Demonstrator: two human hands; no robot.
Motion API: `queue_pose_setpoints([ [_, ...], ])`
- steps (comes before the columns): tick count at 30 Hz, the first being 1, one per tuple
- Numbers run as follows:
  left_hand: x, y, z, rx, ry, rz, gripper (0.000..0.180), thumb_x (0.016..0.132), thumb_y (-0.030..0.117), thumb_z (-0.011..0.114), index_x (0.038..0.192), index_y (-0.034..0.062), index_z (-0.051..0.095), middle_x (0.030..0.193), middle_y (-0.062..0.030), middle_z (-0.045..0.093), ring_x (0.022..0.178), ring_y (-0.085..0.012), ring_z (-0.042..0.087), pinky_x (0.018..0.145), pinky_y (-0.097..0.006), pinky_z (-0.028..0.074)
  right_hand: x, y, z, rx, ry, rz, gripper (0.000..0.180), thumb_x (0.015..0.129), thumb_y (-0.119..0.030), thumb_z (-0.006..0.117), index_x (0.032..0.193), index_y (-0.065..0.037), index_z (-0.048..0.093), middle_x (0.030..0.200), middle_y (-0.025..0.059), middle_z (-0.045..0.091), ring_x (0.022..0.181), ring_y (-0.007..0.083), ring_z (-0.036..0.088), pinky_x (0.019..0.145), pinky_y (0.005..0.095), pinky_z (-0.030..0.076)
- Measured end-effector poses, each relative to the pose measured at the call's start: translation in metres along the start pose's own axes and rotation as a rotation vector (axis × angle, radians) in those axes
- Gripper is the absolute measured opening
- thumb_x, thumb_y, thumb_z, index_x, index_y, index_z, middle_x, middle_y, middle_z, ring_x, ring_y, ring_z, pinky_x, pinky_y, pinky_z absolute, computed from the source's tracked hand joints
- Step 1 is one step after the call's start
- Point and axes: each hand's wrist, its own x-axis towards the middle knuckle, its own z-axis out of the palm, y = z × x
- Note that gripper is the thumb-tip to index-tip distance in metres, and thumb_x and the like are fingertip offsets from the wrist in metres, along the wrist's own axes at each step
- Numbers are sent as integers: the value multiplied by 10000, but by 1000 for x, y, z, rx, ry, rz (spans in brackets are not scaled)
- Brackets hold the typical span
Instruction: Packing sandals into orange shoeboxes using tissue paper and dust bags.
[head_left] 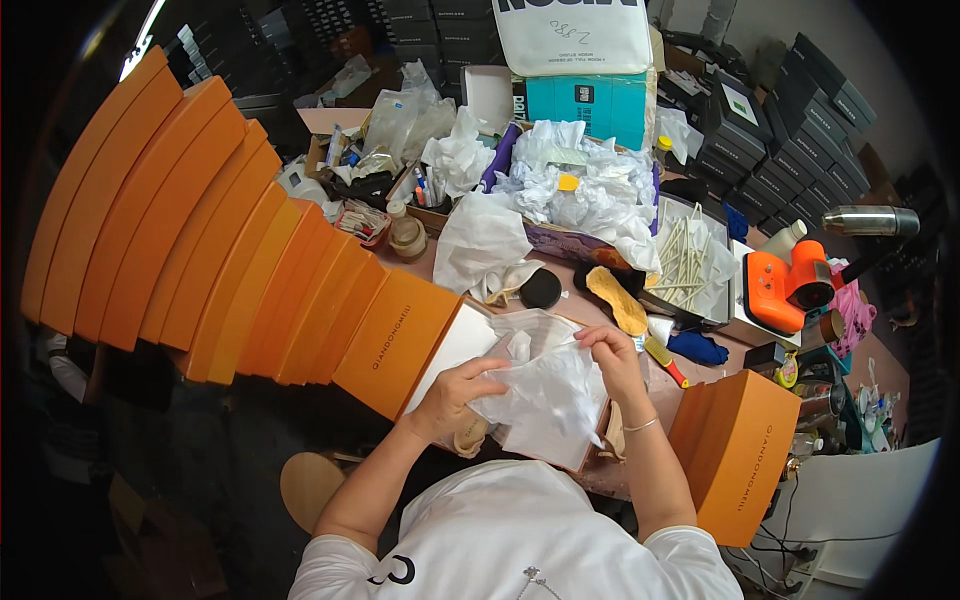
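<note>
Thin white wrapping paper is spread in front of me, crumpled and slightly see-through, over an open box. My left hand pinches its left side between thumb and fingers. At its upper right edge, my right hand has its fingertips closed on the paper. A beige shoe shows partly below my left hand. Another beige piece, perhaps a second shoe, lies by my right wrist. The paper hides most of the box's inside.
A long row of orange boxes runs off to the left; more orange boxes stand at right. Beyond the paper are a black round lid, tan insoles, a yellow-and-red brush, a carton of crumpled paper and an orange heat tool.
</note>
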Motion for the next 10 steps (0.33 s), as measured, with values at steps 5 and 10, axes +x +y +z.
queue_pose_setpoints([
  [5,16,5,-8,-30,16,53,312,708,-100,626,986,26,687,1185,-158,613,1094,-294,603,916,-308,487,16,-60,36,-11,-165,-276,243,852,-147,663,1047,-7,624,1065,89,649,955,176,633,842,289,499],
  [10,24,13,-6,-477,135,-182,399,820,-77,576,1182,85,620,1249,-132,584,1149,-283,570,927,-307,484,33,-67,57,-699,-692,16,536,807,-247,738,1260,-61,523,1182,146,600,1092,201,576,956,300,433],
])
